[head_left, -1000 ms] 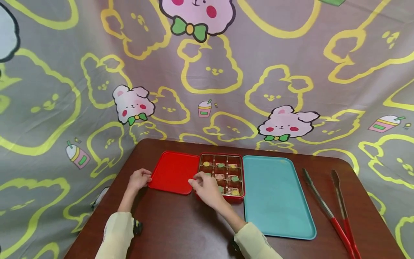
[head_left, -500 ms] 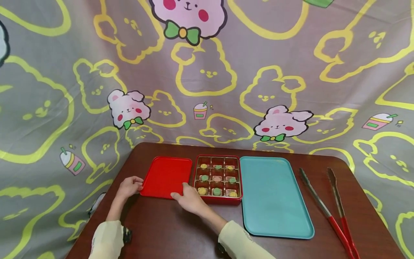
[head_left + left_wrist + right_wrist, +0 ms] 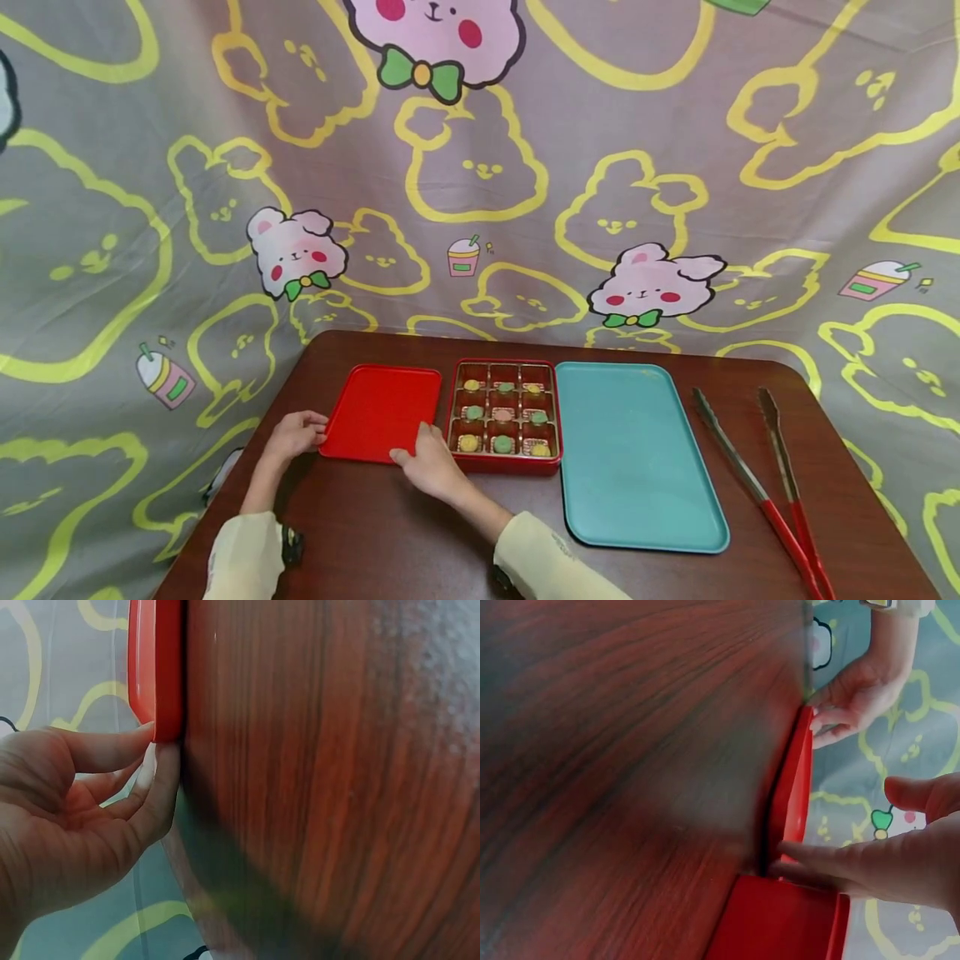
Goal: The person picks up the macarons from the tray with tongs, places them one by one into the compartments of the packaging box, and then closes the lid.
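A shallow red lid (image 3: 384, 410) with a raised rim lies on the table, left of a square red box (image 3: 508, 465). My left hand (image 3: 294, 435) pinches its near left corner; in the left wrist view the thumb is on the rim and the fingers lie low against the edge. The right hand (image 3: 435, 468) is at the near right corner; in the right wrist view its straight fingers (image 3: 832, 859) touch the lid beside the box, with the thumb held apart. Small round yellow, green and pinkish sweets (image 3: 502, 444) sit in the box's divided compartments.
Right of the box lies a flat blue-green tray (image 3: 641, 458). Metal tongs (image 3: 780, 492) with red handles lie spread at the table's right. A patterned cloth (image 3: 480, 183) hangs behind the brown table (image 3: 390, 533).
Both hands have moved left with the lid, which now lies apart from the box with a narrow gap. The right hand has come off the box's left side, uncovering the sweets there.
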Tool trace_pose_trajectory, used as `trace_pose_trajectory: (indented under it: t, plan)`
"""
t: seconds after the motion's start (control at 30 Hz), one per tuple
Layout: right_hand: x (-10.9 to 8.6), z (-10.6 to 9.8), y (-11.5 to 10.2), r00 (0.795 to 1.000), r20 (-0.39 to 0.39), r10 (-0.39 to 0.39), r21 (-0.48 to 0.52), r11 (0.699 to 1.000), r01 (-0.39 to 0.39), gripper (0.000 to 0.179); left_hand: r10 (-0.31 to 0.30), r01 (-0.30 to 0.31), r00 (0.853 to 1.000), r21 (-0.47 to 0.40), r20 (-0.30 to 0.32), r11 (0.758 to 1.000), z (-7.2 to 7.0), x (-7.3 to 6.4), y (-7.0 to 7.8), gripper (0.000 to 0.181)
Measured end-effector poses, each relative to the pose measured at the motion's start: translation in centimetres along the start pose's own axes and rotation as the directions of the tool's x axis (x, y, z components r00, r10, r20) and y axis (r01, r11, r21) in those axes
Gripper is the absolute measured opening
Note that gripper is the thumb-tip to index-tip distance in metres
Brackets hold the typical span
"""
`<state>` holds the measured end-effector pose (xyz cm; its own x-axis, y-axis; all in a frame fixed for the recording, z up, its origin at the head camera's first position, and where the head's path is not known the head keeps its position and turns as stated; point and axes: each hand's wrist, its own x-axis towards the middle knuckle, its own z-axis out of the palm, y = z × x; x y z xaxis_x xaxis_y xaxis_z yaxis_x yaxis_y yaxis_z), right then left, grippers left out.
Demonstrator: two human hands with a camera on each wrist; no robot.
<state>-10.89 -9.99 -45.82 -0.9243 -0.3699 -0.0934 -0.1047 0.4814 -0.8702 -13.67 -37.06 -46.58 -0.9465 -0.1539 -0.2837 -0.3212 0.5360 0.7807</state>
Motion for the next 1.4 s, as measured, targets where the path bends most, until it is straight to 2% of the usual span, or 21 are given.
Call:
trace_pose_trajectory:
  t: [0.17,0.43,0.6,0.7,0.83,0.93,0.97,1.07,1.2,1.3,1.4]
  plan:
    - [0.3,0.4,0.4,0.999,-0.038,0.035,0.045,0.998,-0.034,0.073,-0.007,0.008,1.0,-0.015,0.021,1.0,-0.1,-0.2,0.1,0.026]
    - [0.7,0.8,0.2,0.993,-0.113,0.047,0.101,0.994,-0.035,0.067,-0.015,0.015,1.0,0.009,0.002,1.0,-1.1,-0.2,-0.7,0.026]
    - [0.9,0.8,0.4,0.991,-0.13,0.033,0.156,0.988,-0.012,0.056,-0.032,0.036,0.998,-0.054,0.059,0.998,-2.3,-0.9,-1.4,0.029]
    - [1.1,0.6,0.8,0.993,-0.109,0.046,0.297,0.955,-0.011,0.052,-0.041,0.058,0.99,-0.121,0.137,0.991,-2.9,-1.1,-1.5,0.034]
    - [1.4,0.0,0.7,0.995,-0.064,0.077,0.531,0.847,-0.032,0.049,-0.029,0.085,0.975,-0.246,0.221,0.965,-3.3,-1.1,-1.5,0.04]
    - [1.4,-0.9,0.4,0.996,-0.031,0.089,0.623,0.781,-0.051,0.046,-0.003,0.093,0.968,-0.347,0.251,0.933,-3.4,-1.1,-1.8,0.046]
    - [1.4,-1.2,0.4,0.996,-0.023,0.086,0.635,0.771,-0.052,0.045,0.01,0.094,0.965,-0.379,0.263,0.921,-3.4,-1.0,-1.8,0.047]
    - [1.5,-2.4,0.5,0.998,0.0,0.058,0.649,0.759,-0.045,0.038,0.047,0.107,0.956,-0.49,0.291,0.865,-3.4,-0.8,-1.8,0.039]
    - [1.9,-4.3,1.1,0.999,0.024,0.036,0.652,0.757,-0.043,0.036,0.101,0.115,0.942,-0.593,0.319,0.797,-3.4,-0.6,-0.7,0.02]
    - [2.0,-5.9,1.4,0.999,0.018,0.042,0.658,0.752,-0.043,0.041,0.142,0.095,0.934,-0.612,0.328,0.785,-3.2,-0.4,0.7,0.023]
    - [2.0,-7.6,1.5,0.999,-0.003,0.054,0.654,0.755,-0.039,0.044,0.173,0.062,0.929,-0.597,0.328,0.8,-2.7,-0.2,2.2,0.035]
